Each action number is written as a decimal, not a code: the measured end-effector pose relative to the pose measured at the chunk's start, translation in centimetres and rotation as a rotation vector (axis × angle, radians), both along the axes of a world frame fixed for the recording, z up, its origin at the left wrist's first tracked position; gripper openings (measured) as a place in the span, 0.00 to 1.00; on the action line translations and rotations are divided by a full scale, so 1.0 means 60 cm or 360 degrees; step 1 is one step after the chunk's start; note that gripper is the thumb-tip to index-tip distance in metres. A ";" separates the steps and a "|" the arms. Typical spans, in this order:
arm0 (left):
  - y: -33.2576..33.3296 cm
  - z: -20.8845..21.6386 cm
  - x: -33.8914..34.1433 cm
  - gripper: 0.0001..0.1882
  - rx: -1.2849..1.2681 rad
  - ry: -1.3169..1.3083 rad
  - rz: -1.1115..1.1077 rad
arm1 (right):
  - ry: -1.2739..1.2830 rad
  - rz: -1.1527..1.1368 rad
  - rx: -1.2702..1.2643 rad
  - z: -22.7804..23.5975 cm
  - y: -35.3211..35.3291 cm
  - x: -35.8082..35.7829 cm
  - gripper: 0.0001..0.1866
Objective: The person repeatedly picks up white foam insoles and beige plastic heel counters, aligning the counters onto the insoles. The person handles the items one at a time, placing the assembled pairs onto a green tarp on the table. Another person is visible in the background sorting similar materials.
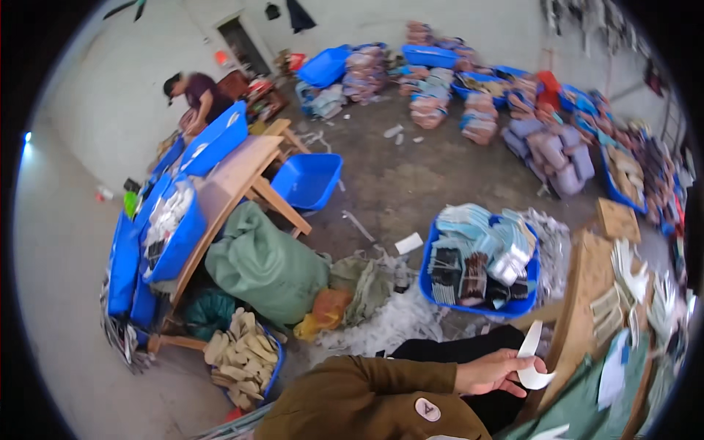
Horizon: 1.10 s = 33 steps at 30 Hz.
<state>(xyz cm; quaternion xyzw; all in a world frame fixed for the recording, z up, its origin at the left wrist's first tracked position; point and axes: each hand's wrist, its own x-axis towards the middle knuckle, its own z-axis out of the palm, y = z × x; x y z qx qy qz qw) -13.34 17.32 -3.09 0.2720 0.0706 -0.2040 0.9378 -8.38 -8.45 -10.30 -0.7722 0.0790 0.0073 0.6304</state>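
My left hand extends from a brown sleeve at the lower middle. Its thumb and fingers pinch a thin white curved piece, which bends like a hook and sticks out past the fingertips. The piece is flat and smooth; I cannot tell its material. It is held close to the edge of a wooden workbench. On the bench lies green cloth with a white sheet-like piece on top. More pale cut pieces are heaped farther along. My right hand is out of view.
A blue bin of stacked pieces stands on the floor ahead. Left of it are white scraps, a bulging green sack and a wooden table bearing blue bins. Bundles line the far wall. Another person bends at the far left.
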 end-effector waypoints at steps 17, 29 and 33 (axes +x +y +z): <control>0.241 -0.028 -0.027 0.20 -0.0511 -0.0215 0.0421 | -0.0012 0.0228 -0.0021 0.043 0.304 0.095 0.15; 0.255 -0.006 -0.051 0.22 -0.0596 -0.0113 0.0382 | 0.0015 0.0227 0.0013 0.039 0.317 0.099 0.14; 0.246 -0.009 -0.047 0.19 -0.0553 -0.0169 0.0371 | 0.0023 0.0221 0.0016 0.039 0.316 0.100 0.14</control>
